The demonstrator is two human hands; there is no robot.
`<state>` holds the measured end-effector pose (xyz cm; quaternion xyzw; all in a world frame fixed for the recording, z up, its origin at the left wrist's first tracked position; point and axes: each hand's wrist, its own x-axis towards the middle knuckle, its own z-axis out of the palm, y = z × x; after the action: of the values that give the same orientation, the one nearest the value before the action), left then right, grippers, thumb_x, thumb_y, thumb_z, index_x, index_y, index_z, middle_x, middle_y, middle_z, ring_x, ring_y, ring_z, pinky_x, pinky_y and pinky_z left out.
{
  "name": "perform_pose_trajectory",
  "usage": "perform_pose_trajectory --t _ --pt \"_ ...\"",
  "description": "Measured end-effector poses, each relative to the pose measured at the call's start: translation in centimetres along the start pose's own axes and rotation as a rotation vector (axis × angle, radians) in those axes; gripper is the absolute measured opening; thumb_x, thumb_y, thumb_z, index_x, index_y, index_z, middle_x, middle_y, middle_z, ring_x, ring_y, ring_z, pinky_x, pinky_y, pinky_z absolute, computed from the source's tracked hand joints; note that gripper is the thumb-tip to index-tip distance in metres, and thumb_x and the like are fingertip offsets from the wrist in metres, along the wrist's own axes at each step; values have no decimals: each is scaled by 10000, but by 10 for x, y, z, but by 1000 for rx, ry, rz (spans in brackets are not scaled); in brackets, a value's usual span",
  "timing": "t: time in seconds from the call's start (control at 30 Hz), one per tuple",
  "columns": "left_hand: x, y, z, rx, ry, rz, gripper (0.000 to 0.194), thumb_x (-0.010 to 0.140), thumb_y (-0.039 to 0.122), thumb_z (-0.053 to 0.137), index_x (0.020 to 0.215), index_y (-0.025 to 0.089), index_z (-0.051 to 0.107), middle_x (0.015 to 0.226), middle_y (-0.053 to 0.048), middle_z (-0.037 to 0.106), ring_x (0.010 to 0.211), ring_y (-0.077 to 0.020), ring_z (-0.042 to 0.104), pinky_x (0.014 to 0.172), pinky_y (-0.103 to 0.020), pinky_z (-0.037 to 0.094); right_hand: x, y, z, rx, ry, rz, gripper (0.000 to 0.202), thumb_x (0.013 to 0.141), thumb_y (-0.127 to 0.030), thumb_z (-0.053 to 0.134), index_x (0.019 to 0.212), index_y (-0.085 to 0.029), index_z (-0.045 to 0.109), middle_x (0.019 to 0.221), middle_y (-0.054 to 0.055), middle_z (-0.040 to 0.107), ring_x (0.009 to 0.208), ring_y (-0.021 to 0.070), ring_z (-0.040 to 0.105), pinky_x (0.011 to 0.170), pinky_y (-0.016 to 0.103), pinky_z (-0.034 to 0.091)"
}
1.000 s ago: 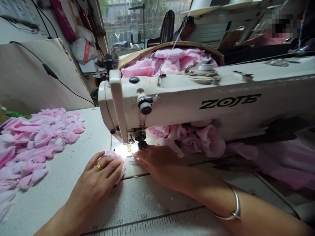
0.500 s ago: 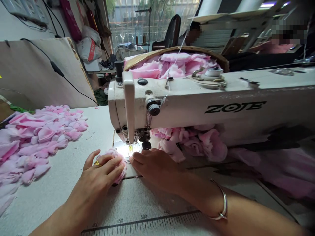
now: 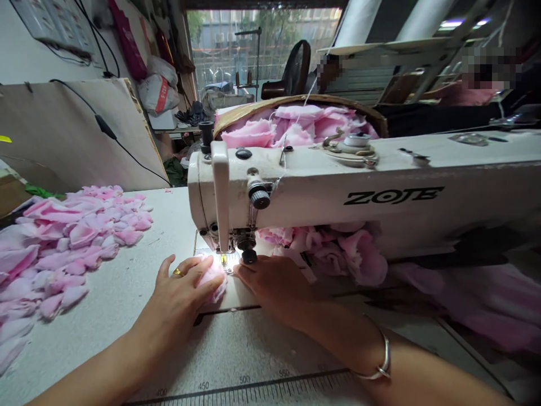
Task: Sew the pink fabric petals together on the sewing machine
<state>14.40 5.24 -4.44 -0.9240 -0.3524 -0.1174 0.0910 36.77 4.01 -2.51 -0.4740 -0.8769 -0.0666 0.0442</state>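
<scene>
At the sewing machine (image 3: 304,186), my left hand (image 3: 180,290) presses a ruffled pink fabric flower (image 3: 218,288) against the bed, fingers over its top and a ring on one of them. The flower's right edge lies beside the lit presser foot (image 3: 224,260). On the foot's other side is my right hand (image 3: 276,282), fingers bent together and low on the machine bed. Whatever its fingertips pinch, if anything, is hidden. A silver bangle (image 3: 384,361) circles the right wrist.
Pink fabric petals (image 3: 71,237) spread over the table's left side. More pink flowers (image 3: 338,254) sit under the machine arm, and a basket (image 3: 376,121) of pink fabric stands behind it. A printed ruler (image 3: 253,389) runs along the front. People sit farther back.
My left hand has shifted right with the pink flower, bringing it closer to the presser foot. My right hand stays close to the foot. The view has tilted slightly upward.
</scene>
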Motion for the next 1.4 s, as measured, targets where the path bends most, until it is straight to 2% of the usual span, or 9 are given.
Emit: perform_pose_trajectory --t 0.17,0.37,0.5,0.73,0.87,1.03,1.23,1.4 --pt "11 -5 1 -67 -31 -32 430 901 96 430 1223 367 520 1323 -3 534 1208 -258 465 1063 -610 180 4 3 6 -54 83 58 180 819 -36 509 798 -194 593 637 20 568 598 155 506 480 327 185" --pt "14 -9 11 -36 36 -7 363 931 146 422 1199 362 537 1251 -16 582 1161 -265 497 1040 -638 176 5 5 7 -58 131 77 148 853 -88 520 779 -193 593 637 22 577 588 148 492 480 318 147" --pt "17 -10 12 -44 38 -15 349 944 151 401 1181 361 545 1205 -24 610 1126 -262 519 1013 -648 199 5 5 7 -41 122 74 167 843 -65 516 776 -194 600 635 20 572 598 147 493 489 317 149" --pt "20 -12 2 -138 3 -16 330 956 163 392 1165 352 565 1219 9 601 1156 -237 506 1060 -637 149 5 5 7 -23 100 101 150 862 -97 514 798 -193 610 644 15 566 594 139 494 491 310 147" --pt "24 -16 -1 -148 -53 16 359 946 139 399 1181 356 562 1223 -1 597 1120 -245 531 1050 -670 130 7 5 7 1 73 107 149 864 -88 503 803 -183 600 685 22 589 617 139 508 494 307 172" --pt "24 -18 1 -177 -28 14 392 938 122 399 1173 385 571 1208 26 610 1131 -237 525 1059 -662 131 7 6 8 31 59 149 152 863 -91 480 798 -180 585 694 25 587 624 144 515 488 318 164" --pt "20 -25 9 -238 23 34 381 949 120 367 1162 364 567 1219 5 613 1139 -198 512 1078 -640 90 -2 3 0 153 58 203 158 911 -245 452 901 -197 602 900 29 622 669 149 550 504 304 220" --pt "19 -31 4 -323 17 17 281 950 183 404 1136 319 565 1165 5 637 1141 -183 509 1094 -596 92 -3 -15 -2 289 25 163 243 913 -346 462 1106 -245 569 921 21 643 705 160 570 532 295 271"
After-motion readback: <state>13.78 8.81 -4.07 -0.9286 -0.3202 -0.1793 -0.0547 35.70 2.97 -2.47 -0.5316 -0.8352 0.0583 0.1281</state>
